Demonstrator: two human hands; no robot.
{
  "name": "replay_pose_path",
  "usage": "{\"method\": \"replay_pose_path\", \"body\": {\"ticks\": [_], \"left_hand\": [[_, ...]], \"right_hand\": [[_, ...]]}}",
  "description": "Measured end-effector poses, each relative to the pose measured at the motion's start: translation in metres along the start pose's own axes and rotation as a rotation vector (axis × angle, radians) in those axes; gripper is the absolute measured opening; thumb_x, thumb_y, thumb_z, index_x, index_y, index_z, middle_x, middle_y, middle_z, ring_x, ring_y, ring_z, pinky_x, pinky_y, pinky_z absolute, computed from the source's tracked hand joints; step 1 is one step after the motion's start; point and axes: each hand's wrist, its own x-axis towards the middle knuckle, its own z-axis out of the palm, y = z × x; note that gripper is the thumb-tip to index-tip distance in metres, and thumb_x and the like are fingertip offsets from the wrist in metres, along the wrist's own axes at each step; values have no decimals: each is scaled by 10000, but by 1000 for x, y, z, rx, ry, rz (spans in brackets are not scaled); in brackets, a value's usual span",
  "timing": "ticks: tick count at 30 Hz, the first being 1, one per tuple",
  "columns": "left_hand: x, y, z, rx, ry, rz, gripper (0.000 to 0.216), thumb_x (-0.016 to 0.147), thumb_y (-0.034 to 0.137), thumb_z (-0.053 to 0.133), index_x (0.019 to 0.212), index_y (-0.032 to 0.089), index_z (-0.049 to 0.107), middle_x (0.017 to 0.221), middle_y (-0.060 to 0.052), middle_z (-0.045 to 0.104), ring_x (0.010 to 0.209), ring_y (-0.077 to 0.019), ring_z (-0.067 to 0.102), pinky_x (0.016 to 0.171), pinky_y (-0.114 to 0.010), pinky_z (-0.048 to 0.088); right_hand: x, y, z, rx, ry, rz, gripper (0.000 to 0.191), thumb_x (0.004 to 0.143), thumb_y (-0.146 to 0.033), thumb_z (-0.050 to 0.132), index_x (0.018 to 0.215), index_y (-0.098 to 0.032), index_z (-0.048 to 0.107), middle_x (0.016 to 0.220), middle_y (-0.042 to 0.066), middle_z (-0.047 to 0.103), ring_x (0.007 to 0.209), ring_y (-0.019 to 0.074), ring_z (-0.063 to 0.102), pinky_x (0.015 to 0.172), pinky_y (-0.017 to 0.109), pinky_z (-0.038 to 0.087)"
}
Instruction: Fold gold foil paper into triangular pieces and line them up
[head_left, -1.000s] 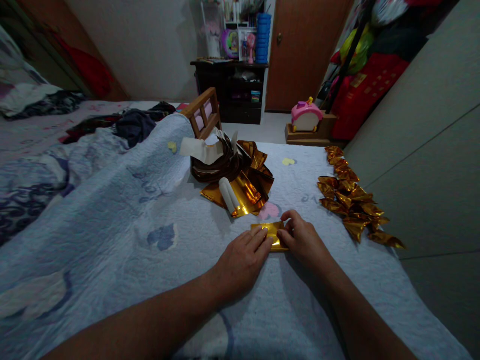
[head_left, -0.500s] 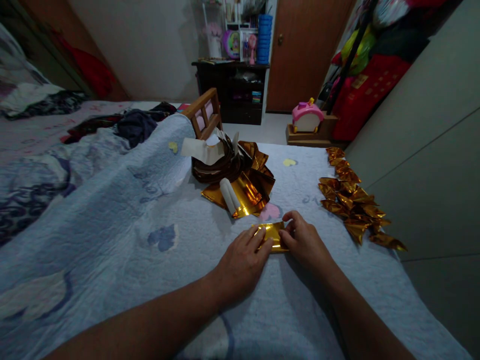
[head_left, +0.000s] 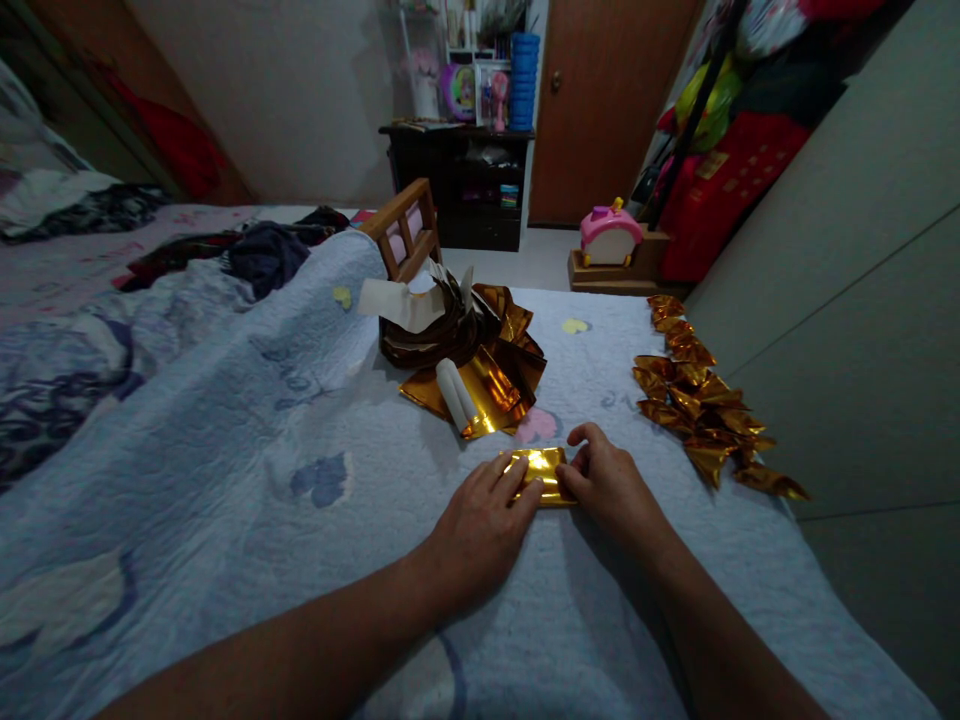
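Observation:
A folded sheet of gold foil paper [head_left: 546, 471] lies flat on the quilt as a small, shiny rectangle. Across its left part my left hand [head_left: 491, 510] rests with fingers stretched out, pressing it down. My right hand [head_left: 609, 480] pinches the right edge with curled fingers, the thumb against the foil; the fingertips are partly hidden. Beyond the hands stands a stack of foil sheets [head_left: 420, 345] with pale backs, some curled up. Loose gold sheets [head_left: 491, 390] spread out in front of it. To the right are several folded gold foil pieces [head_left: 694, 400] in a heap.
A light blue quilt [head_left: 322, 590] covers the bed. A wooden bed rail [head_left: 409, 225] stands behind the stack, with rumpled clothes [head_left: 266, 260] to the left. A pale cabinet wall [head_left: 847, 330] borders the right. A pink toy [head_left: 610, 235] sits past the bed's far end.
The view has shifted slightly. Both hands stay on the foil paper in nearly the same place, and light falls a little differently on the foil.

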Motion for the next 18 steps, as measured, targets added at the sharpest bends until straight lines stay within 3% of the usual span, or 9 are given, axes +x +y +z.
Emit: {"method": "replay_pose_path", "body": {"ticks": [18], "left_hand": [[0, -5, -1, 14, 35, 39, 241, 971, 145, 560, 1203, 168, 624, 1269, -156, 670, 1225, -311, 622, 964, -496, 580]], "right_hand": [[-3, -1, -5, 68, -61, 15, 250, 741, -149, 607, 954, -227, 501, 642, -29, 645, 568, 171, 593, 562, 263, 383]]}}
